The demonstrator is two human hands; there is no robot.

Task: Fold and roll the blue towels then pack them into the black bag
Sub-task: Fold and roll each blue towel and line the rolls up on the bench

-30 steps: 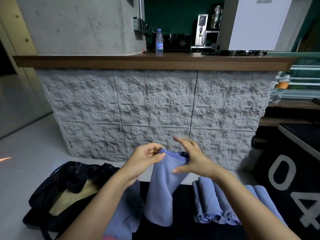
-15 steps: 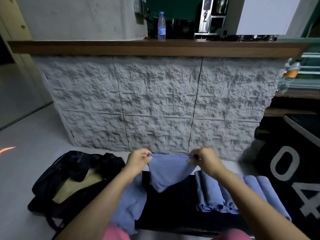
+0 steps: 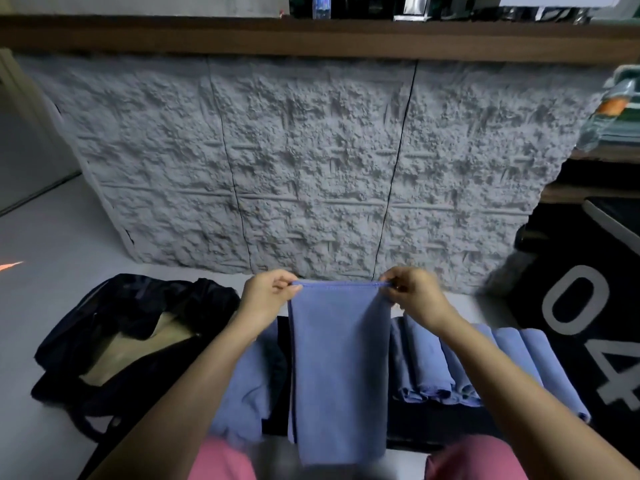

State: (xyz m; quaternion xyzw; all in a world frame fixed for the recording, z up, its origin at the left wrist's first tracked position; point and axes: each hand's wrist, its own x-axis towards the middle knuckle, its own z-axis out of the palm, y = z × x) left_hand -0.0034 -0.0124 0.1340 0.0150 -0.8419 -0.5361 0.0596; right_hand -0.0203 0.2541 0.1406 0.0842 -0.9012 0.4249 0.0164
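Left hand and right hand each pinch a top corner of the folded blue towel hanging between them, black bag open left of the left hand; keep edges aligned, lay flat, roll tight.

Person seen from above, only arms and lap in frame. Both the left hand and right hand are bare. The left forearm and right forearm are bare too, uncovered along their whole visible length down to the bottom edge. A pink garment covers both legs at the bottom edge, left leg and right leg. Fabric plain, one colour, blurred; trousers or shorts, cannot tell. Nails and fine finger detail too small to tell.
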